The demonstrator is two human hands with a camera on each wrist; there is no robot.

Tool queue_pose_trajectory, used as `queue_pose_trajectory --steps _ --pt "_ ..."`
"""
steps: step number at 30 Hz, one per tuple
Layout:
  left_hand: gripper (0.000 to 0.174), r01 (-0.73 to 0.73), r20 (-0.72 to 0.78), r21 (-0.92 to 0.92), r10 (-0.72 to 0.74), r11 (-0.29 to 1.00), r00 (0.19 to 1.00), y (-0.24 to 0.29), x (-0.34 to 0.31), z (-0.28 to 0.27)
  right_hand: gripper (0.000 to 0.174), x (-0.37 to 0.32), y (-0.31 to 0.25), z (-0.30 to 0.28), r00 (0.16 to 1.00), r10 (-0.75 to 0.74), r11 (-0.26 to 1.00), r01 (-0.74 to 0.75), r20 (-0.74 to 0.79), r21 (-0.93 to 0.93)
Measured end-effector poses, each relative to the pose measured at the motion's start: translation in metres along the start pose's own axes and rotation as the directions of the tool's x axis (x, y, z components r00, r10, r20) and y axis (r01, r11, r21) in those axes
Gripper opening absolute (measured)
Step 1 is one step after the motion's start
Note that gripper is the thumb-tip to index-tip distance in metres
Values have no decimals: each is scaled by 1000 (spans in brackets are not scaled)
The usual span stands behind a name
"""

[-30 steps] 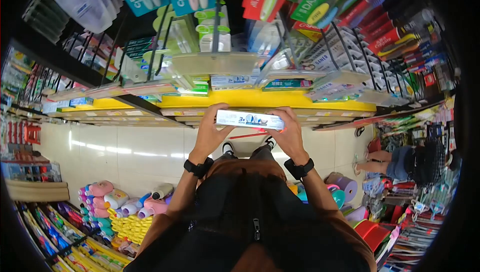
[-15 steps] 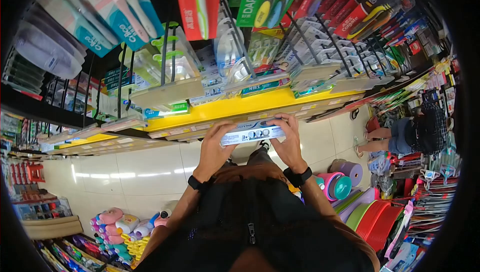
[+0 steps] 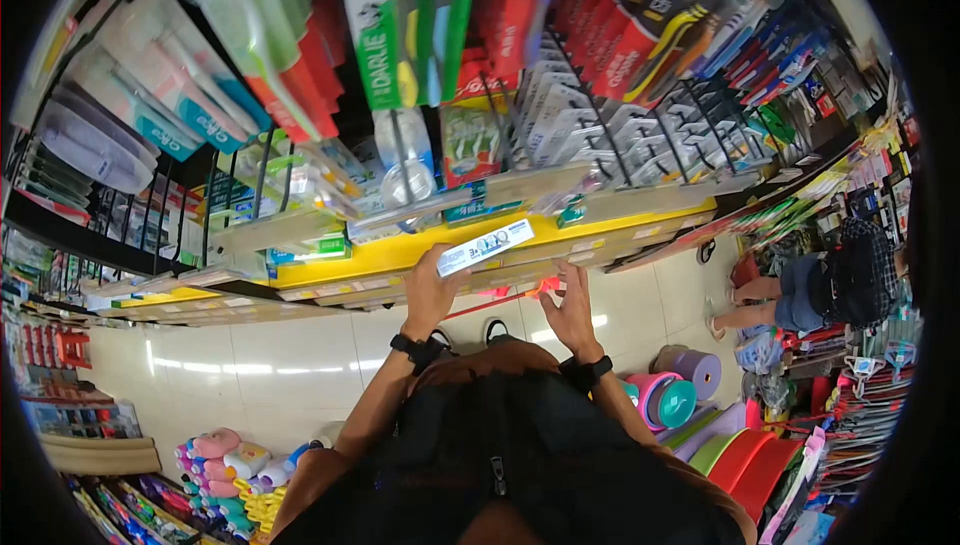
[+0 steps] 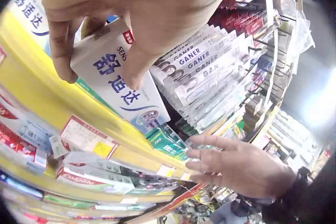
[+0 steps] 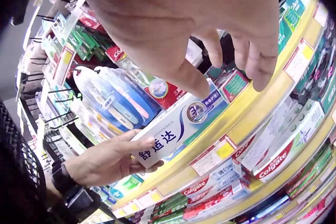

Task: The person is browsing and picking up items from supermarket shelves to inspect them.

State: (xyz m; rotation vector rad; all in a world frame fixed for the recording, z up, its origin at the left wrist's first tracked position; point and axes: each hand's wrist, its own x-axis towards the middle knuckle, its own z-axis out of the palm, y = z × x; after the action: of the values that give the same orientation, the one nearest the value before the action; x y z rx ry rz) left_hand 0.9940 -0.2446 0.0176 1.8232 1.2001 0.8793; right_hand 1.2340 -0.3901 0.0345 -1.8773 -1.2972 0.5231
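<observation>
A long white box (image 3: 483, 249) with blue lettering is pinched at one end by my left hand (image 3: 430, 290), tilted up toward the right. In the left wrist view the thumb of my left hand (image 4: 136, 14) lies across the face of the box (image 4: 119, 74), fingers on its other side. My right hand (image 3: 572, 313) is off the box, fingers apart and slightly bent, holding nothing. The right wrist view shows my right hand (image 5: 184, 24) above the far end of the box (image 5: 176, 127), with a gap between thumb and fingers.
Hanging toothbrush packs (image 3: 400, 25) fill the rack ahead. A yellow shelf edge (image 3: 390, 249) runs below them. Colourful bottles (image 3: 225, 460) stand at lower left, basins (image 3: 745, 460) at lower right. A person (image 3: 830, 280) stands at the far right.
My right hand has let go of the box and moved slightly away. The box, held by my left hand alone, now slants upward to the right. The head view has shifted along the shelf.
</observation>
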Motion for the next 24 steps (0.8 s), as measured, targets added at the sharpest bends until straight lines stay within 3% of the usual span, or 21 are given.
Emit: queue_pose_trajectory --steps 2,4,6,8,9,12,14,16,18,19,21,24 --pt "46 -151 3 116 152 982 988 1 22 16 69 2 20 -11 1000 -24 995 24 3 -96" --pt "46 -152 14 73 151 986 988 2 37 33 70 6 42 -22 1000 -30 994 29 -8 -103" --pt "47 -154 -58 315 181 937 982 6 42 47 70 14 64 -35 999 -38 994 36 -20 -105" --pt "53 -175 -97 336 219 926 971 10 36 59 72 30 85 -50 995 -61 987 49 -77 -152" --pt "58 -134 -160 343 198 930 967 23 28 61 75 42 106 -55 975 -191 964 165 -111 -211" --pt "68 -62 -241 346 153 936 958 27 -2 77 75 78 125 -78 983 -93 972 55 -159 -230" --pt "69 89 -307 234 -14 968 952 12 -13 89 73 106 145 -87 972 -114 953 49 -207 -297" --pt "70 96 -233 272 -32 957 972 1 -12 92 72 127 170 -92 959 -133 931 35 -249 -364" --pt "71 100 -139 315 -58 944 989 -3 -8 97 65 146 199 -95 963 -228 808 104 -145 -580" --pt "71 104 -144 319 -60 942 988 -2 -6 98 58 156 208 -95 987 -136 795 59 -83 -604" --pt "72 118 -77 408 -95 905 993 3 -3 98 56 162 215 -94 987 -141 802 68 -77 -593" --pt "72 86 -109 409 -45 909 993 11 -8 98 53 162 212 -91 985 -141 846 65 -104 -530"
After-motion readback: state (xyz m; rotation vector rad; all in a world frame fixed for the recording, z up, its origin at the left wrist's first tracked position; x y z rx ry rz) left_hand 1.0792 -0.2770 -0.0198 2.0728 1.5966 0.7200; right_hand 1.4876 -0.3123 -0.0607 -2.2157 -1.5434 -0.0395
